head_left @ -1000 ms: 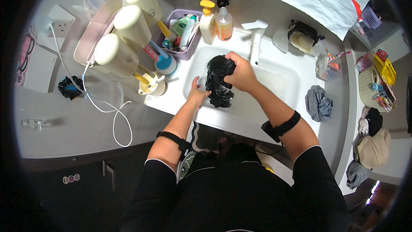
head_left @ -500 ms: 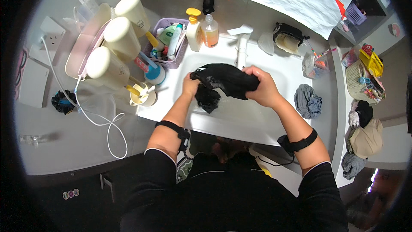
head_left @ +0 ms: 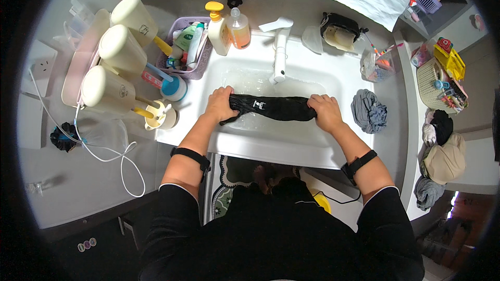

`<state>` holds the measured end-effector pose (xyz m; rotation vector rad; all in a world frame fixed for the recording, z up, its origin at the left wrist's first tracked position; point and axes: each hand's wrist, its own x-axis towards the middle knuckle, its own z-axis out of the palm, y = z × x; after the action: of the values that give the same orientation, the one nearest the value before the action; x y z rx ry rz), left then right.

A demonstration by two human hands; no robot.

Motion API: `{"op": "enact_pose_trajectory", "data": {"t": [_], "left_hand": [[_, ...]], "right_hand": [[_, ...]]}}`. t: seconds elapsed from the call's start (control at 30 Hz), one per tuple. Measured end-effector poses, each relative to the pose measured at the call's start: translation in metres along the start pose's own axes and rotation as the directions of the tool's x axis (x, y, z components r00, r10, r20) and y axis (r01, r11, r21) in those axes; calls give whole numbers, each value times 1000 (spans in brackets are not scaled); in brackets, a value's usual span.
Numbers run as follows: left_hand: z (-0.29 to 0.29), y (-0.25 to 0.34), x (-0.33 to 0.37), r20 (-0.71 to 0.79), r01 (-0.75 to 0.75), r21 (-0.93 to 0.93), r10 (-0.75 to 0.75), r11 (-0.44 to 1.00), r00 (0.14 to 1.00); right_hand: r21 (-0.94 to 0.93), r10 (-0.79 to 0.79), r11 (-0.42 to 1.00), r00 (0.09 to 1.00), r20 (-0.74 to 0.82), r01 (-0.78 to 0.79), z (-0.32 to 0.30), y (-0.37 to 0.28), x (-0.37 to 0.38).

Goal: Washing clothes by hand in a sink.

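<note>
So from where I'm standing, both hands are busy with one long strip of dark black fabric with a small white print (head_left: 276, 108). It's pulled out sideways over the glossy white rectangular sink (head_left: 291, 151), wet-looking and rumpled, smoother in the middle and bunchy at the left end. The left hand (head_left: 220, 105) has its fingers closed on that bunched end, a loose bit drooping under the palm; the right hand (head_left: 327, 112) is clamped on the other end. The water (head_left: 260, 79) below is cloudy, with little bubbles; can't tell if the fabric is actually dipping in.

Edges-wise: the sink's rounded front lip runs under the forearms, and the smooth white faucet (head_left: 280, 57) points down just past the fabric's far side. There's a gap between the right hand and a crumpled grey cloth (head_left: 369, 111) on the right ledge. Left side's tighter: a lavender plastic basket with woven-look walls (head_left: 195, 74), a cream bottle with a yellow pump (head_left: 219, 34) and a clear bottle of orange liquid (head_left: 239, 30) crowd the back left corner.
</note>
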<state>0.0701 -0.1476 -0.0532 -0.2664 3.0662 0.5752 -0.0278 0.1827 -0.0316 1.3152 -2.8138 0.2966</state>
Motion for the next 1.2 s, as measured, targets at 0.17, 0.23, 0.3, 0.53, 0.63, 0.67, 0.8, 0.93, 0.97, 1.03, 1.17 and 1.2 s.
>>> {"op": "enact_pose_trajectory", "data": {"t": [0.17,0.23,0.3,0.53,0.63,0.67,0.8,0.93,0.97,1.03,1.17,1.2], "left_hand": [[-9,-10,11,139,133,120,-149,984,979],[-5,-4,13,28,104,113,-107,988,994],[0,1,14,115,219,-311,-193,925,975],[3,48,5,121,188,-463,-148,866,982],[-18,80,6,130,116,-535,-54,837,990],[-24,82,2,101,64,-574,-7,816,995],[-24,48,-8,45,-22,-277,36,961,998],[-23,44,-26,69,137,-132,-129,982,989],[-22,47,-28,38,161,-81,-158,984,987],[-18,50,-28,7,184,-31,-184,982,983],[-12,50,-27,78,430,-197,-423,881,903],[-10,48,-26,52,454,-263,-457,851,888]], "right_hand": [[-49,159,987,970,186,-153,3,12,5],[-36,314,940,820,479,-338,1,14,11],[-103,332,934,721,608,-342,3,14,19],[-118,175,985,774,609,-129,23,-43,29],[80,181,965,856,484,-250,64,-33,33],[98,174,960,832,527,-262,69,-31,39],[243,105,935,858,502,-257,73,-4,36],[186,4,975,846,532,-121,50,7,34],[170,-10,980,816,578,-108,49,14,33],[370,-22,884,763,646,-287,53,32,36],[647,-143,525,692,708,-553,57,58,37],[646,-143,523,691,709,-555,56,60,36]]}}
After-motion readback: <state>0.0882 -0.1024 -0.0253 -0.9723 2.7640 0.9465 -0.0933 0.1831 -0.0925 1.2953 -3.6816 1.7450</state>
